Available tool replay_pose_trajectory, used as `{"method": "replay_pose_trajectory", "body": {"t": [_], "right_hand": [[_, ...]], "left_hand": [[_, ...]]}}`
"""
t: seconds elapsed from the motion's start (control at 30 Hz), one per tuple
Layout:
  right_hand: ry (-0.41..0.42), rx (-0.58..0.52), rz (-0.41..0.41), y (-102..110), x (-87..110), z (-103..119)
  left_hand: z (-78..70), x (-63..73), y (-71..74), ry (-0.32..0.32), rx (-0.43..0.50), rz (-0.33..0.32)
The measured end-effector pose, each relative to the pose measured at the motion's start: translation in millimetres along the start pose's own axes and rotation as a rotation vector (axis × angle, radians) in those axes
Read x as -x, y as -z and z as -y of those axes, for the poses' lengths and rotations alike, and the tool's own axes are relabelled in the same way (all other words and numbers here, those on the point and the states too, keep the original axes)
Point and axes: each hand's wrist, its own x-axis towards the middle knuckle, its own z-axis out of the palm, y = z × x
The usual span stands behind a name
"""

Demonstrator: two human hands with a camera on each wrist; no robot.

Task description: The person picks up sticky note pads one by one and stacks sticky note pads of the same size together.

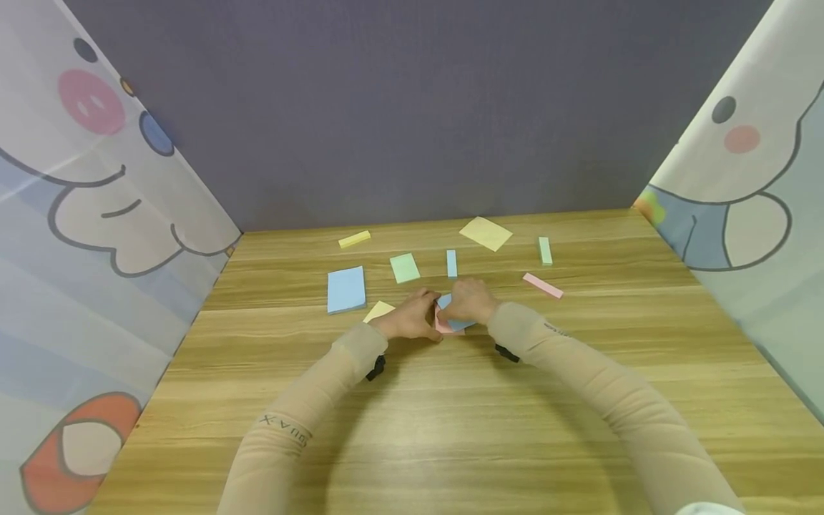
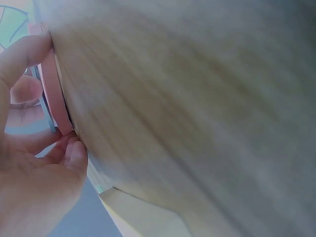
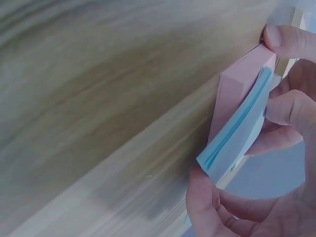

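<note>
Near the middle of the table, my left hand (image 1: 412, 316) grips the edges of a pink sticky note pad (image 3: 237, 86) that lies on the wood. My right hand (image 1: 470, 300) pinches a blue sticky note pad (image 3: 234, 136) between thumb and fingers. This blue pad rests slantwise over the pink one, tilted in the right wrist view, with part of the pink uncovered. Fingers hide much of both pads in the head view. Beside my left wrist lies a yellow pad (image 1: 380, 310), partly covered by that hand.
Left of the hands lies a larger blue pad (image 1: 346, 290). Beyond them are a green square pad (image 1: 405, 267), a narrow blue pad (image 1: 452, 263), a yellow strip (image 1: 355, 239) and a yellow sheet (image 1: 486, 234). To the right are a green strip (image 1: 545, 251) and a pink strip (image 1: 543, 285).
</note>
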Motion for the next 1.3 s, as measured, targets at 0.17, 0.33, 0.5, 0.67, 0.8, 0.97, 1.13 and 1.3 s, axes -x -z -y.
{"method": "replay_pose_trajectory", "body": {"t": [0.17, 0.33, 0.5, 0.67, 0.8, 0.97, 1.13, 1.3], "right_hand": [[-0.004, -0.024, 0.011, 0.9, 1.0, 0.3], [0.005, -0.009, 0.007, -0.7, 0.2, 0.2], [0.011, 0.002, 0.009, -2.0, -1.1, 0.3], [0.004, -0.012, 0.005, -2.3, -0.9, 0.7], [0.014, -0.016, -0.009, -2.4, 0.1, 2.0], [0.025, -0.024, -0.012, -2.8, 2.2, 3.2], [0.034, -0.018, -0.015, -3.5, 2.3, 3.2], [0.04, -0.015, -0.012, -4.1, 0.4, 0.9]], "left_hand": [[-2.7, 2.1, 2.1, 0.006, 0.003, -0.002], [-3.5, 2.7, 1.8, 0.008, 0.033, -0.002], [-2.9, 2.4, 1.1, -0.001, 0.062, 0.004], [-1.9, 2.1, 1.1, -0.005, 0.066, 0.004], [-1.8, 2.0, 1.4, -0.003, 0.072, 0.002], [-2.0, 2.1, 1.4, 0.01, 0.061, 0.003], [-1.6, 1.8, 0.8, 0.008, 0.052, -0.002], [-0.8, 0.6, 1.1, 0.008, 0.053, 0.002]]}}
